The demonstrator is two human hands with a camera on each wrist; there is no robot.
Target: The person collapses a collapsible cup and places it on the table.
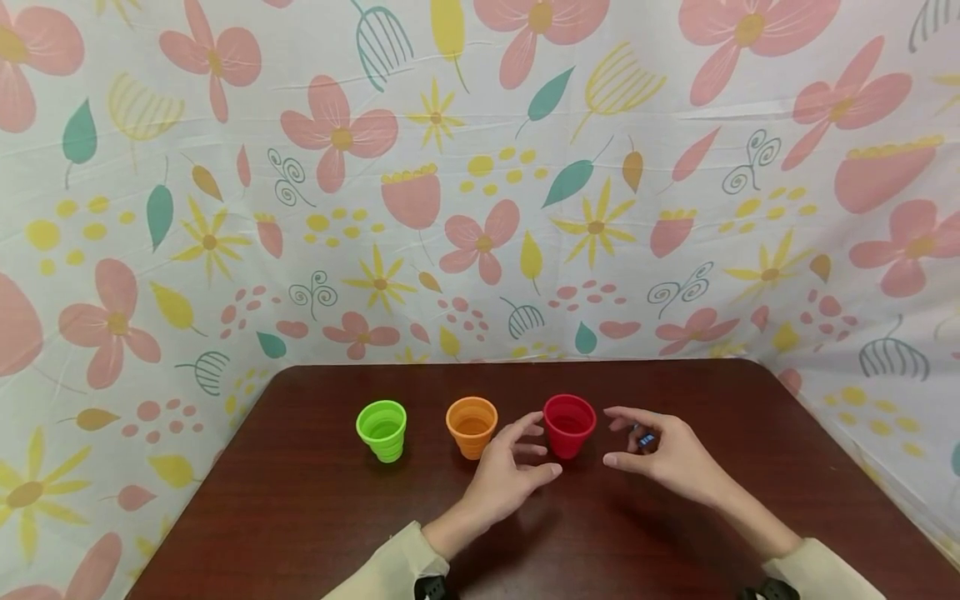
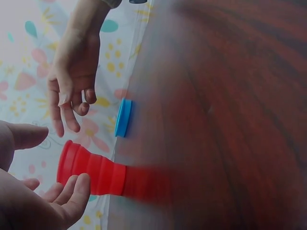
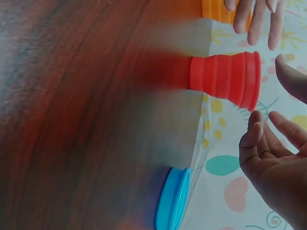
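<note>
A red collapsible cup [image 1: 570, 427] stands upright and extended on the dark wooden table [image 1: 315, 517]. My left hand [image 1: 498, 475] is at its left side, fingers loosely bent and thumb apart from them. On the other side my right hand [image 1: 675, 458] faces the cup with thumb and fingers spread, nothing between them. In the left wrist view, the left fingertips [image 2: 82, 184] overlap the cup's side. A flat blue collapsed cup [image 3: 172, 199] lies on the table to the right, mostly hidden behind the right hand in the head view.
An orange cup [image 1: 471, 425] stands extended just left of the left hand, which overlaps its edge in the head view. Farther left is an extended green cup [image 1: 382, 429]. A flower-patterned cloth [image 1: 480, 167] hangs behind the table and along its sides.
</note>
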